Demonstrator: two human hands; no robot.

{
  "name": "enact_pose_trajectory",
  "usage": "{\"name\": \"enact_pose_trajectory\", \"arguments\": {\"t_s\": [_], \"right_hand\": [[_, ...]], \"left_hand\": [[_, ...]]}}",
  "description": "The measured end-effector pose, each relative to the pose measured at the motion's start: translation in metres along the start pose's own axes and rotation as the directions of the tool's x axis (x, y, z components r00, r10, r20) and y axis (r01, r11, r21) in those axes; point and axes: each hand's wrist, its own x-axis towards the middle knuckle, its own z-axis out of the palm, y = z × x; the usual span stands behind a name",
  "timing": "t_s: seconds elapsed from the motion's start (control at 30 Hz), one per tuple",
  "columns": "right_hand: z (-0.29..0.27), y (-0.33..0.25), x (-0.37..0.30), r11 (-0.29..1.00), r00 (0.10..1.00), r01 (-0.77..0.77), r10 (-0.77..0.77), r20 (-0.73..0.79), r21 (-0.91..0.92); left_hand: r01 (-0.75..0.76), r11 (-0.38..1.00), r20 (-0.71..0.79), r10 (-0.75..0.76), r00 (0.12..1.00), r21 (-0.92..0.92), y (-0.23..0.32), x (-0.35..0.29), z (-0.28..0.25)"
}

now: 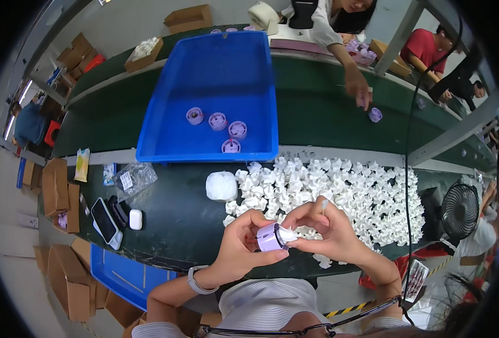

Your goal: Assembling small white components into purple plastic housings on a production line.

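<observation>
My left hand [239, 246] grips a small purple round part [268, 239], tilted on its side with its open end toward the right. My right hand [327, 232] pinches a white crumpled piece [286, 233] at the mouth of that part; how far it sits inside cannot be seen. Just beyond my hands, a broad layer of similar white pieces [345, 197] covers the dark green worktop. A white roll-like block [222, 186] stands at the left edge of that layer.
A blue tray [207, 50] holding several purple parts [217, 121] rests across the green conveyor [311, 84]. Beyond it, a co-worker's hand [357, 87] reaches toward a purple part [375, 115]. A phone [106, 221] and earphone case [135, 219] lie left; a black fan [459, 211] stands right.
</observation>
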Motion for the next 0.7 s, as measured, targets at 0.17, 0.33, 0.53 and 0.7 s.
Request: {"name": "enact_pose_trajectory", "arguments": {"t_s": [0.17,0.33,0.53,0.7], "right_hand": [[-0.009,0.003,-0.009,0.992,1.0,0.015,-0.014,-0.007,0.124],[-0.027,-0.003,-0.012,0.997,0.998,0.001,0.003,-0.057,0.077],[-0.064,0.022,0.006,0.96,0.803,0.202,-0.276,-0.528,-0.195],[-0.037,0.035,0.008,0.994,0.903,0.093,-0.111,-0.415,-0.064]], "left_hand": [[-0.13,0.962,0.063,0.118,0.991,0.24,-0.002,0.013,0.011],[-0.233,0.867,0.158,0.18,0.971,0.441,0.007,0.044,0.017],[-0.519,0.353,0.426,0.31,0.85,0.778,0.03,0.195,0.002],[-0.296,-0.455,0.401,0.151,0.904,0.84,0.004,0.325,-0.038]]}}
